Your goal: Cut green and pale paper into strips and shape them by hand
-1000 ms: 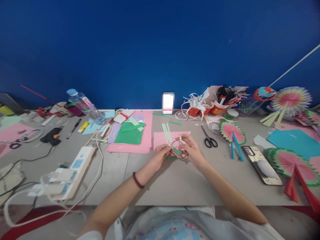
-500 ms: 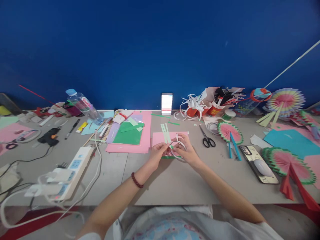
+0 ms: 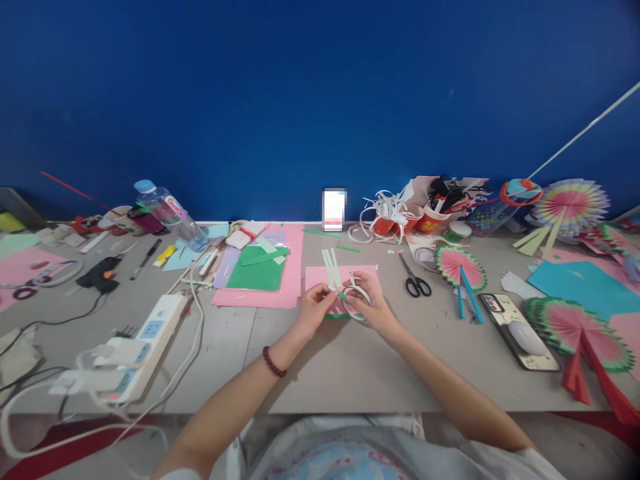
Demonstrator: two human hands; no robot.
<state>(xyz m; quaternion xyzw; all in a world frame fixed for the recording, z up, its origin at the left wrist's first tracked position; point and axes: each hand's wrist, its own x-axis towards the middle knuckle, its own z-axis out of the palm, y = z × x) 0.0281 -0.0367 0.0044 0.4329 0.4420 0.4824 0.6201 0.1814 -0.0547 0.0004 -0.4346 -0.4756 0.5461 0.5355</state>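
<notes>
Over a pink sheet of paper (image 3: pixel 314 275), both of my hands work close together. My right hand (image 3: pixel 376 303) is closed on a thin white ring that looks like a roll of tape (image 3: pixel 345 309), its fingers around the ring's right side. Between the hands shows a small green paper strip (image 3: pixel 342 296), pinched at its left end by my left hand (image 3: pixel 315 308). Pale green strips (image 3: pixel 331 265) lie on the sheet just beyond the fingertips. A green edge (image 3: pixel 342 317) shows along the sheet's near side. Fingers partly hide the ring and the strip.
Black scissors (image 3: pixel 418 285) lie right of the sheet, near a pink folded fan (image 3: pixel 460 267) and a phone (image 3: pixel 543 360) with a mouse on it. Leftward are stacked papers (image 3: pixel 260 270), a power strip (image 3: pixel 155 333) with cables and a tilted bottle (image 3: pixel 173 212).
The small green strip shows more plainly between my fingers, and the ring has turned slightly in my right hand. My hands stay in nearly the same place.
</notes>
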